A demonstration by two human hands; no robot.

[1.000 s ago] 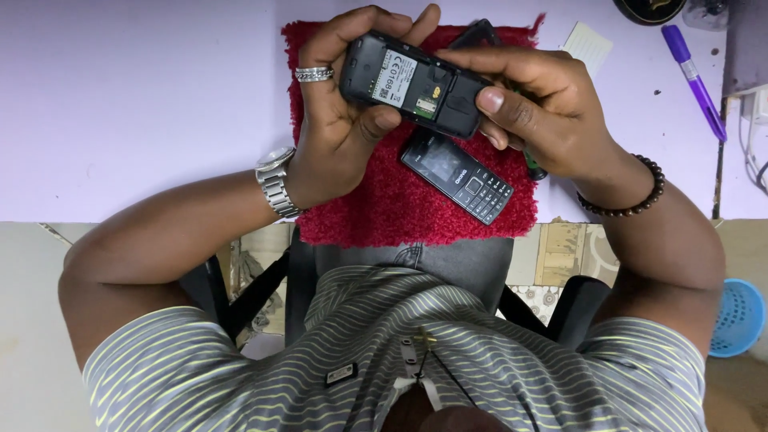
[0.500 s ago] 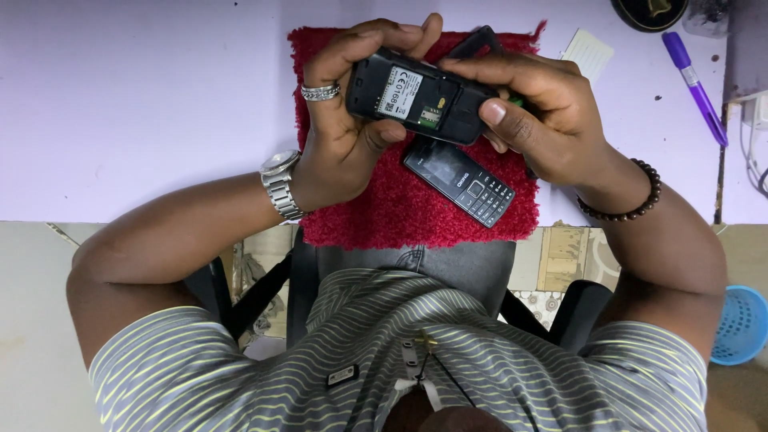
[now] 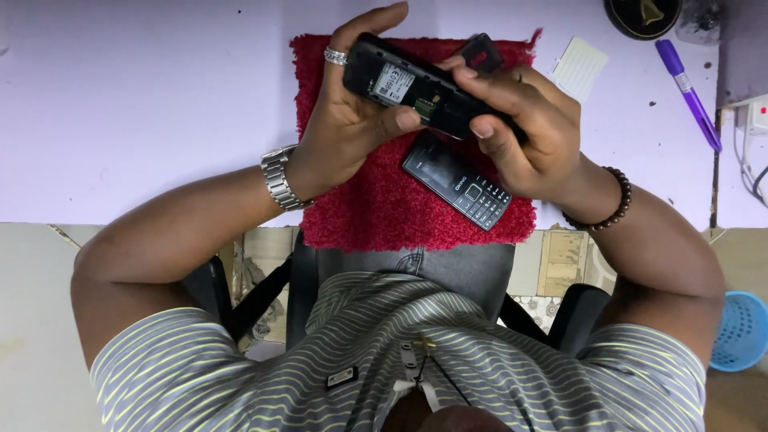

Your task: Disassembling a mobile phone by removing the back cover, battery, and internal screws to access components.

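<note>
A: Head view first: your left hand [image 3: 344, 132] is clamped round the open phone [image 3: 416, 88], back side up, with the cover off and the battery bay and a white label showing. You hold it just above the red mat [image 3: 360, 200], clear of the worktop [image 3: 144, 112].

B: And the right hand [image 3: 528, 136]?

A: It is closed on the other end of that same phone, thumb pressed along the near edge and fingertips over the far edge. So both hands grip one thing. A dark flat piece [image 3: 480, 52] sticks up behind your right fingers; I cannot tell whether you hold it or it lies on the mat.

B: What else is about?

A: A second phone [image 3: 458, 182] lies face up on the mat, keypad towards you, right under your right hand and apart from it. A purple pen [image 3: 686, 92] and a small white card [image 3: 578, 66] lie on the worktop, well off to the right.

B: How do you handle the open phone well?

A: Keep your left grip on the sides only, so your thumb stays off the small green part near the middle of the bay. Let the right hand do the fine work with fingertips, not the whole palm. Stay low over the mat; I judge that anything which slips out lands soft there and does not roll.
</note>
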